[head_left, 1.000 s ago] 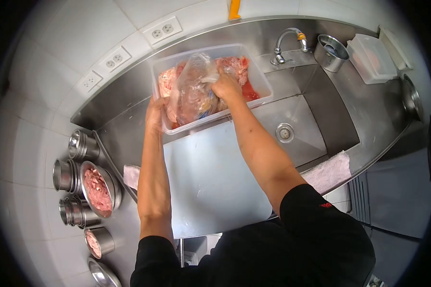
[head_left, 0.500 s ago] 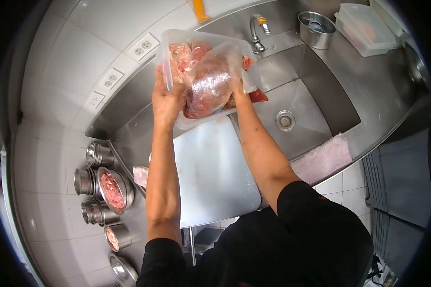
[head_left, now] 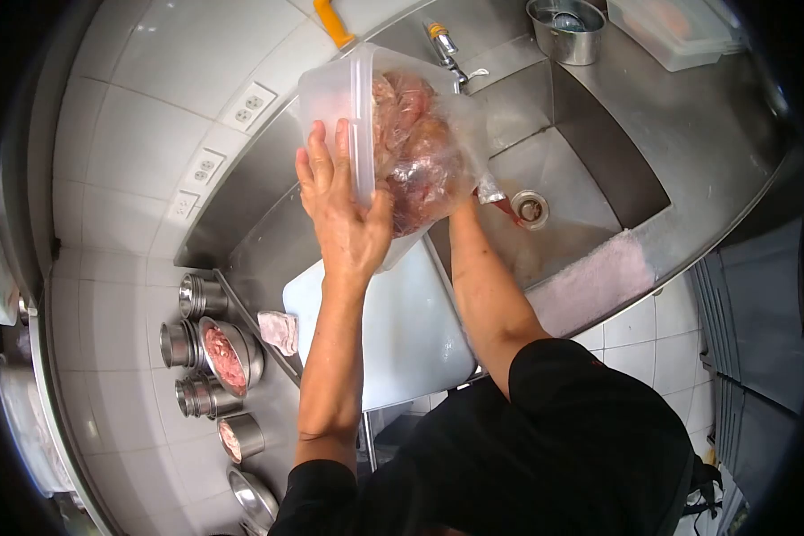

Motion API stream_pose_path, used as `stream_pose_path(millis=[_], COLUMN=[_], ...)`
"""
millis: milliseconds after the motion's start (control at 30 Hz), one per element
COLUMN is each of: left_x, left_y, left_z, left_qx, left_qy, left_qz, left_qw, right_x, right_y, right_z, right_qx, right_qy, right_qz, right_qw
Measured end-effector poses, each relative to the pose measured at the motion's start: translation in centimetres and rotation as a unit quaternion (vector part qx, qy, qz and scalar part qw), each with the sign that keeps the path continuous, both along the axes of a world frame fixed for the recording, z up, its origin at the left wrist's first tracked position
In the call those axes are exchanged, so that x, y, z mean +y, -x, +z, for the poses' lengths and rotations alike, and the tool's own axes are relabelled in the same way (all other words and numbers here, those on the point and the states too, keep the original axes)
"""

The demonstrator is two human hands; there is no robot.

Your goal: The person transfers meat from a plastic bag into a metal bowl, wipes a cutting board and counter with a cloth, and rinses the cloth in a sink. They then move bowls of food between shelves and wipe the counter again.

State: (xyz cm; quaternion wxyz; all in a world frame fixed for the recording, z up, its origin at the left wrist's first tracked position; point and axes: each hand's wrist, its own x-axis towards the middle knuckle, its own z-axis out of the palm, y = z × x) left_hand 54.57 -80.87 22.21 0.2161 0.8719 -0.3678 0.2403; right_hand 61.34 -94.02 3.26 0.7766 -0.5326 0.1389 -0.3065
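A translucent plastic container (head_left: pixel 363 116) is tipped steeply toward the sink. Inside it are large pieces of raw meat (head_left: pixel 424 165) in a clear plastic bag (head_left: pixel 469 121). My left hand (head_left: pixel 344 210) grips the container's left side, fingers spread along the outer wall and thumb over the rim. At the lower right, my right hand (head_left: pixel 462 207) holds the bag and meat at the opening; its fingers are mostly hidden. Red liquid (head_left: pixel 506 210) runs from the bag's edge into the steel sink (head_left: pixel 567 179), close to the drain (head_left: pixel 530 210).
Below the container lies a white cutting board (head_left: pixel 411 330). A faucet (head_left: pixel 442 45) and a steel pot (head_left: pixel 567 36) stand behind the sink. Pink cloths lie at the sink's front edge (head_left: pixel 590 281) and left of the board (head_left: pixel 278 331). Steel bowls with meat (head_left: pixel 225 357) are at left.
The container has tilted further to the right over the sink, and red liquid now pours toward the drain. My left hand has spread its fingers across the outer wall.
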Motion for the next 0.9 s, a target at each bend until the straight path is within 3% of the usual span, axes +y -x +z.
stream_pose_path(millis=[467,767,900], left_x=[-1.6,0.9,4.1], left_y=[4.5,4.0,1.2], left_z=[-1.8,-2.3,-2.1], left_qx=[-0.042,-0.027,0.021], left_qy=[-0.072,-0.013,0.089], left_qz=[-0.038,-0.038,-0.013], left_qw=[0.996,0.999,0.996], right_x=[-0.8,1.7,0.4], right_y=[3.2,4.5,2.3], right_z=[-0.9,-1.4,0.7], right_qx=[0.001,0.03,0.066], right_qy=[-0.018,-0.026,0.001], right_qz=[0.0,0.034,0.07], right_qw=[1.0,0.999,0.995])
